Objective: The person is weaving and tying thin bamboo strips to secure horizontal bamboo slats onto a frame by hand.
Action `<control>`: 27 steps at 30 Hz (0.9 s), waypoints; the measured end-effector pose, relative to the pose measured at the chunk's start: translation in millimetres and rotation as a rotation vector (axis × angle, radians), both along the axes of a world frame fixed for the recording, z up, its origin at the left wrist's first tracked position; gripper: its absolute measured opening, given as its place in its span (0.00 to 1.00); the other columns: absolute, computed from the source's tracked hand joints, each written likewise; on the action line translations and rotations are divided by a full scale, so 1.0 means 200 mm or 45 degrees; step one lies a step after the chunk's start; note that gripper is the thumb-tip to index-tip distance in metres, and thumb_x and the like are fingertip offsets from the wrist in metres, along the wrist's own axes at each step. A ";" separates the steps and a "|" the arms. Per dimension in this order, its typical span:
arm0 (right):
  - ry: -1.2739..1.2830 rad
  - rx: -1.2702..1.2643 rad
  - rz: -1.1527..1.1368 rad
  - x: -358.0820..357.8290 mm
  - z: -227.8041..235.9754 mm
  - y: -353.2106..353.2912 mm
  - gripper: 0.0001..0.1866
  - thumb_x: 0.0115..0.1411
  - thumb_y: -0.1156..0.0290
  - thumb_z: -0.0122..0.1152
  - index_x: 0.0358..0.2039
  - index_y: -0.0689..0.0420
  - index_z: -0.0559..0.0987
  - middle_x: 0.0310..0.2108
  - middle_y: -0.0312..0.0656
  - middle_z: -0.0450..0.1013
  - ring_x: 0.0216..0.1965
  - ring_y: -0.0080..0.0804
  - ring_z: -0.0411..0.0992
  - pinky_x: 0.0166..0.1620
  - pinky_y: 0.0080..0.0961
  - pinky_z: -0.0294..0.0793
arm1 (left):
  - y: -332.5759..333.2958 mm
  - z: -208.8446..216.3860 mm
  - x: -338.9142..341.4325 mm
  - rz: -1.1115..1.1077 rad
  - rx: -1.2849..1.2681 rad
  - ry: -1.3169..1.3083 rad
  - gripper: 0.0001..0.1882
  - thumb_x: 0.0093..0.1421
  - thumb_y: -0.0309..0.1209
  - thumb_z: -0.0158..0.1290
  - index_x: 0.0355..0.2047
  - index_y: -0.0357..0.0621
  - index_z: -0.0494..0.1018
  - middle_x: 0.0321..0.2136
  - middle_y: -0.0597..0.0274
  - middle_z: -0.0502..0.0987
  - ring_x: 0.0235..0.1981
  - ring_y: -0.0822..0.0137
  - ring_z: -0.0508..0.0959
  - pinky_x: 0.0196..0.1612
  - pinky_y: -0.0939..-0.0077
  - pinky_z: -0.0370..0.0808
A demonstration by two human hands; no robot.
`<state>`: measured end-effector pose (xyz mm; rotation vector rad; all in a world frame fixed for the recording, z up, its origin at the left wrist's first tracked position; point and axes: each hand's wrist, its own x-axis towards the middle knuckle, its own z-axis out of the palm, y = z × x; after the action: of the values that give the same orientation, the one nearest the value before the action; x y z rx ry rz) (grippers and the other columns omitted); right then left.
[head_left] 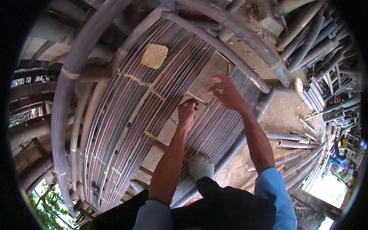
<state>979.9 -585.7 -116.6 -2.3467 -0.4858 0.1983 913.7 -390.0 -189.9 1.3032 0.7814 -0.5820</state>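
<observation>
A bamboo frame with long thin slats point(126, 115) lies before me, and a second band of slats point(222, 119) runs along its right side. A gap separates the two bands. Over that gap my left hand point(187, 112) is closed in a pinch, close to a thin light strip point(197, 99); whether the fingers hold the strip is hidden. My right hand point(227, 93) hovers above the right band, fingers apart and curved, with nothing visible in them. A tan, rough-edged square piece point(154, 56) rests on the far part of the left slats.
Thick bamboo poles point(63, 111) curve along the left, and another pole point(245, 34) crosses the far side. Stacked bamboo point(318, 42) fills the far right. My foot point(201, 167) is on the right slats. Another person point(339, 155) is at the far right edge.
</observation>
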 end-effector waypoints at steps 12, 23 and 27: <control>0.599 2.368 -0.883 -0.71 0.26 -1.10 0.20 0.67 0.57 0.49 0.48 0.61 0.75 0.28 0.41 0.73 0.40 0.38 0.72 0.58 0.42 0.65 | 0.28 0.07 -0.14 -0.527 0.083 -0.301 0.20 0.61 0.46 0.57 0.40 0.40 0.80 0.23 0.64 0.78 0.23 0.72 0.77 0.25 0.72 0.78; 0.528 -0.527 -0.659 -0.65 0.37 -0.77 0.23 0.62 0.57 0.66 0.50 0.61 0.81 0.42 0.55 0.81 0.42 0.47 0.80 0.50 0.37 0.78 | 0.95 0.43 -0.25 -1.342 0.795 -1.125 0.24 0.66 0.46 0.46 0.44 0.37 0.78 0.41 0.42 0.81 0.46 0.46 0.80 0.55 0.49 0.74; 0.145 0.059 0.199 -0.55 0.20 0.19 0.13 0.61 0.72 0.67 0.45 0.60 0.80 0.41 0.43 0.80 0.39 0.31 0.78 0.47 0.30 0.76 | 1.30 0.84 -0.52 -1.256 1.095 -0.486 0.21 0.67 0.42 0.46 0.44 0.35 0.77 0.42 0.43 0.81 0.45 0.48 0.81 0.54 0.51 0.76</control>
<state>870.4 -546.8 -77.1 -2.2391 -0.6117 0.3877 809.8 -130.8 -21.2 2.5384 -0.0332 -0.7472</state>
